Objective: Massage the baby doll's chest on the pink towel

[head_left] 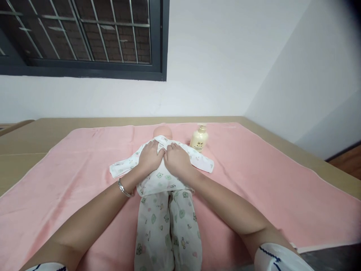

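Note:
A doll [163, 132] lies on its back on a pink sheet [93, 158], only the top of its head showing. It wears a white patterned top [160, 177] with both sleeves spread out, and matching trousers [155, 229] stretch towards me. My left hand [151, 156] rests flat on the left side of the chest, fingers extended. Beside it, my right hand [177, 160] lies on the right side of the chest in the same way, the thumbs almost meeting at the middle. Fabric under the palms is hidden.
A cream pump bottle [199, 138] stands on the sheet just beyond the right sleeve. Behind the tan padded surface [141, 121] rise a white wall [203, 75] and a dark-framed barred window [113, 71].

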Tool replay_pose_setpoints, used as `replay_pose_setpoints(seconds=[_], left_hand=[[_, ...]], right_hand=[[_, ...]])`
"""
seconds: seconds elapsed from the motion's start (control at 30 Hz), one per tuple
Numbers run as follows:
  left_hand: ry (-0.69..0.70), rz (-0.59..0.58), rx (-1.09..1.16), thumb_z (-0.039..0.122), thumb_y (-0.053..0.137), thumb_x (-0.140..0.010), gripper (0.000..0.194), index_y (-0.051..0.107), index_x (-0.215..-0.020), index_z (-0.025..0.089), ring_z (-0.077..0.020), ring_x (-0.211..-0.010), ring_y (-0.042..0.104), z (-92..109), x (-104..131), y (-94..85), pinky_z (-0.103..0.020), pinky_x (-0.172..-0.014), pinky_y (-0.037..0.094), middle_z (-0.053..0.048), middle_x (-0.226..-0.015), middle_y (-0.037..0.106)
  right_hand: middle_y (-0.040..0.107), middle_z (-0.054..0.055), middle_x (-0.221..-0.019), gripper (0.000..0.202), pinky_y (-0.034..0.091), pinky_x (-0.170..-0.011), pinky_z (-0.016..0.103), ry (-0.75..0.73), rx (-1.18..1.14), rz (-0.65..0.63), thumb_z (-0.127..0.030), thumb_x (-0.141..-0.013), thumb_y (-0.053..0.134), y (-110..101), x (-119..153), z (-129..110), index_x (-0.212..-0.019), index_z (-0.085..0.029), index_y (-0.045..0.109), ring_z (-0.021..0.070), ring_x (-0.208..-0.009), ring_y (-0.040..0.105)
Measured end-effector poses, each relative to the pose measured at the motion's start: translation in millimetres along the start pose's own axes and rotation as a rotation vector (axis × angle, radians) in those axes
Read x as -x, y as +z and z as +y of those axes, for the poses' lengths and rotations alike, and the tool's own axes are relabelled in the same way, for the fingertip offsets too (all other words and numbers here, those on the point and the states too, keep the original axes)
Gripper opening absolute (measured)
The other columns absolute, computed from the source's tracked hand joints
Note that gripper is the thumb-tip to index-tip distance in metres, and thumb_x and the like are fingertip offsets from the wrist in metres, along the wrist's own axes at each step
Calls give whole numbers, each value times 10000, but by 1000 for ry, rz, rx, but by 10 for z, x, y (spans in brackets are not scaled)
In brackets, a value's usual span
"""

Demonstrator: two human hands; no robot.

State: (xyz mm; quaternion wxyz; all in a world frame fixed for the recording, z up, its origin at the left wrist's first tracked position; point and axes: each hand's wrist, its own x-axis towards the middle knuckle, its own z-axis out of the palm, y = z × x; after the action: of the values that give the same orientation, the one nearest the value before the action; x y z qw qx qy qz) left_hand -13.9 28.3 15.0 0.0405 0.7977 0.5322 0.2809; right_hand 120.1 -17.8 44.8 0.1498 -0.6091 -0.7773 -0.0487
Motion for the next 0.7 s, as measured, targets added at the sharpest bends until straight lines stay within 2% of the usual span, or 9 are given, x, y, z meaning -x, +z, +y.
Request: replay_pose_setpoints(seconds=[0.1, 0.2, 0.3, 0.43, 0.7], left_hand=[[25, 29, 26, 311, 386, -970, 409, 569, -1282, 119, -304, -1284, 554, -8, 11, 35, -490, -1120, 405, -173, -1346, 623], [-3, 50, 11, 355, 384, -981, 472, 536, -1335, 82, -313, -1347, 503, 0, 30, 66, -481, -1157, 363, -193, -1412, 573], [-19, 48, -13, 379, 378, -986, 511, 534, -1344, 49, -321, -1376, 474, -1, 34, 85, -466, -1173, 344, -211, -1433, 552], [-21, 74, -13, 384, 381, -986, 487, 545, -1344, 97, -307, -1364, 491, 12, 60, 91, -464, -1159, 367, -176, -1414, 581], [-9, 70, -58, 316, 373, -976, 479, 546, -1356, 82, -322, -1391, 466, 159, 191, 60, -481, -1164, 355, -187, -1432, 567]], right_hand=[[598, 264, -1334, 441, 309, -1142, 400, -2, -11, -15, -250, -1023, 325, -27, 3, 3, -1241, -4, 619, 326, -1331, 501], [581, 221, -1382, 471, 338, -1128, 407, 76, -82, -42, -319, -1045, 285, -19, -91, 129, -1221, -57, 635, 307, -1352, 483], [555, 217, -1415, 500, 346, -1119, 421, 127, -110, -49, -366, -1049, 280, 19, -167, 236, -1214, -59, 639, 310, -1354, 476], [556, 229, -1408, 499, 315, -1134, 419, 111, -78, -19, -351, -1050, 280, 85, -182, 262, -1235, -41, 625, 305, -1359, 467], [471, 169, -1511, 460, 260, -1173, 399, 14, -164, -61, -284, -1037, 310, 122, -267, 365, -1398, -70, 500, 256, -1431, 381]])
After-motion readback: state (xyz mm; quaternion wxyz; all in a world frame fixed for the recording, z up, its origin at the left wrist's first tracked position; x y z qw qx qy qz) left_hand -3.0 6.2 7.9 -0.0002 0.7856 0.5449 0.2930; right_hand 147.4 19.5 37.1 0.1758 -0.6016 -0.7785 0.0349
